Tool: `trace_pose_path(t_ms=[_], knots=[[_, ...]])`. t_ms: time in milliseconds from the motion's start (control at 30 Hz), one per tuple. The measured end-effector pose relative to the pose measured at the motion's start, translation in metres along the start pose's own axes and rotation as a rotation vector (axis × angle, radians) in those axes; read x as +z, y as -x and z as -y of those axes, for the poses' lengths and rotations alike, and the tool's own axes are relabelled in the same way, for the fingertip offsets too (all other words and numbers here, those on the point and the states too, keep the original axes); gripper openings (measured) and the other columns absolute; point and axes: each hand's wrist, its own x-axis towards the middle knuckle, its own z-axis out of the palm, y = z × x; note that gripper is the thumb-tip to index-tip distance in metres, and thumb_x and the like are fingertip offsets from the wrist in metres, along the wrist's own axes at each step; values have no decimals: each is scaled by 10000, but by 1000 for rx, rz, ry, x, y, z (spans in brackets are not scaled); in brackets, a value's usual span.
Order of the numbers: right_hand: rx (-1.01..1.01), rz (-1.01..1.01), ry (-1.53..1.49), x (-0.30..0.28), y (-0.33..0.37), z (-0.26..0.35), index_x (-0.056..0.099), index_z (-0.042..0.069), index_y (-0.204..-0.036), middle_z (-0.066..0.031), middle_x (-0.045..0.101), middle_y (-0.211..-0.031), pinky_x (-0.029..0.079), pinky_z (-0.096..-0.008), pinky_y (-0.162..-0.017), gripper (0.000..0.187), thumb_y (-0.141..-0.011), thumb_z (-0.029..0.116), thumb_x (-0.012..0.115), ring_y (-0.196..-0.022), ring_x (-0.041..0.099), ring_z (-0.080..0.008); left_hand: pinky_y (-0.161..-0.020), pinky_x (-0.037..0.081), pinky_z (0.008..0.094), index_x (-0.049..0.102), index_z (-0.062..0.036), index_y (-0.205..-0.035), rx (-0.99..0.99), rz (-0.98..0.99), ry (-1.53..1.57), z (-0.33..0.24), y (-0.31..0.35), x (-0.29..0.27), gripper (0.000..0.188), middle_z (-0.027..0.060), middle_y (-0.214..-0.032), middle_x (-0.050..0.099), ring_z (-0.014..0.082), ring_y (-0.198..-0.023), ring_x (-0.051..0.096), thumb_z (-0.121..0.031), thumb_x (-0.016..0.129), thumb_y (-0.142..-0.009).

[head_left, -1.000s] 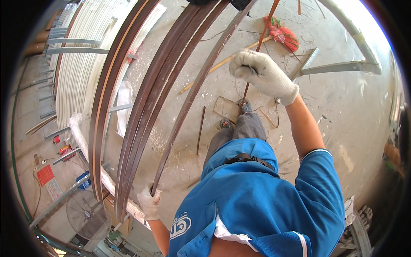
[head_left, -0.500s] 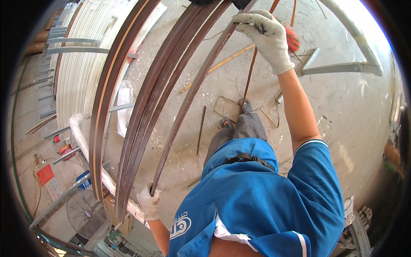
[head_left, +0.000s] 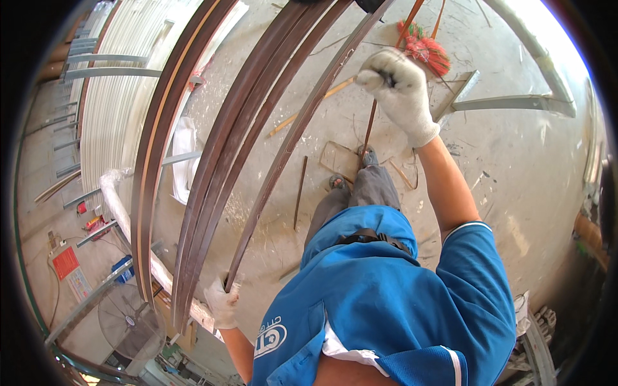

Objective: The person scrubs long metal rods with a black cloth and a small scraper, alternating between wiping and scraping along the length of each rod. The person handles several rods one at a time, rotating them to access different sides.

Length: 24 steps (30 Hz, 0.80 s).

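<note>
My left hand [head_left: 222, 303], in a white work glove, is closed around the lower end of a long, narrow brown strip [head_left: 280, 157]. The strip slants up and away to the right, its edge rough and flecked with pale marks. Off to the right of its upper part, my gloved right hand [head_left: 400, 93] hangs apart from it with curled fingers. A dark patch shows at those fingers; whether they hold anything is hidden. Just left of the strip run several wider brown profiles [head_left: 222, 141], side by side.
Another brown profile with a light stripe [head_left: 152, 151] lies farther left, before a stack of white lengths [head_left: 119, 109]. A standing fan [head_left: 131, 320] is at lower left. Red-green bristles [head_left: 426, 51] and a grey metal frame [head_left: 508, 103] are at upper right. Scraps litter the floor [head_left: 502, 161].
My right hand has let go of the strip's upper part and moved slightly down and right of it, fingers curled. The left hand keeps its hold on the lower end.
</note>
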Motion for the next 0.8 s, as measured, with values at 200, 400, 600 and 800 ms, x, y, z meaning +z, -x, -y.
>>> trace_pose_path(t_ms=[200,400,600,800], knots=[[-166,-101,20,2,-24,-14,744,82,-955,-33,671,-953,543,-301,-736,175,-796,20,782,-842,668,-169,-503,417,302,724,-14,-914,77,1,59,1,-1,1,420,40,-575,558,104,-519,521,-411,806,-804],[-178,-140,142,14,-22,-14,731,34,-1001,-58,673,-968,545,-286,-739,152,-860,-21,712,-848,665,-154,-492,411,303,728,-1,-916,45,-19,-15,5,-3,4,468,42,-555,549,113,-493,511,-448,808,-801],[-82,-197,136,25,-8,-11,669,30,-969,-78,654,-938,542,-319,-770,102,-895,-35,642,-845,659,-213,-497,425,324,719,-19,-925,48,17,-16,7,-8,4,431,51,-557,553,130,-490,533,-431,787,-816],[-36,244,-61,30,31,25,645,84,-967,-95,649,-931,555,-358,-747,236,-780,-59,660,-820,671,-290,-500,431,328,709,-32,-909,98,-13,-42,1,-11,1,412,55,-555,543,134,-492,546,-428,777,-821]])
